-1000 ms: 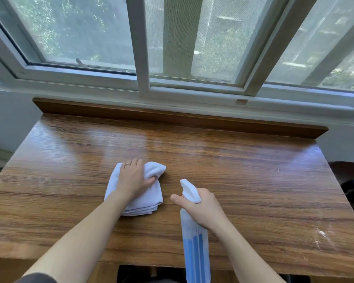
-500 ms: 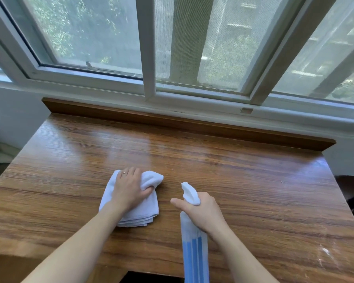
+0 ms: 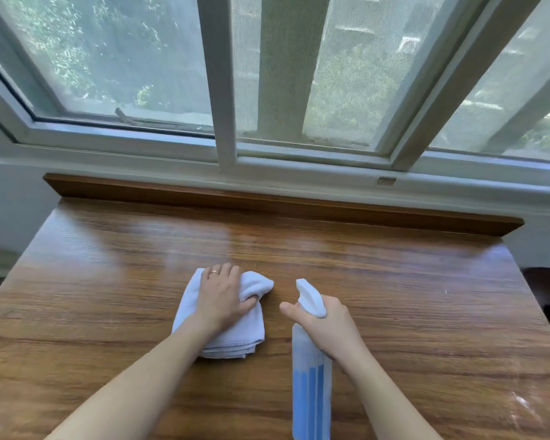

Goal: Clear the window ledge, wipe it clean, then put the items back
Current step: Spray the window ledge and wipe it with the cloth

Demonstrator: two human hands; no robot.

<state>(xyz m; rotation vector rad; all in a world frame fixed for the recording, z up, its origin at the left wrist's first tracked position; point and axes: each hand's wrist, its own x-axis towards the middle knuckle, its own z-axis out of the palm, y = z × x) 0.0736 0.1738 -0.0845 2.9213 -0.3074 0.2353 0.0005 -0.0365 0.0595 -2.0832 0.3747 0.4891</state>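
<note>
From the head view, one folded white cloth [image 3: 226, 322] lies on the wooden ledge [image 3: 394, 296] under the left hand [image 3: 224, 296], whose fingers curl over it and press it down, thumb tucked against its right fold. Just right of it, the right hand [image 3: 327, 325] grips one spray bottle [image 3: 311, 389] of blue liquid around its neck, forefinger extended leftward beneath the white nozzle. One window [image 3: 223, 90] stands beyond both hands.
</note>
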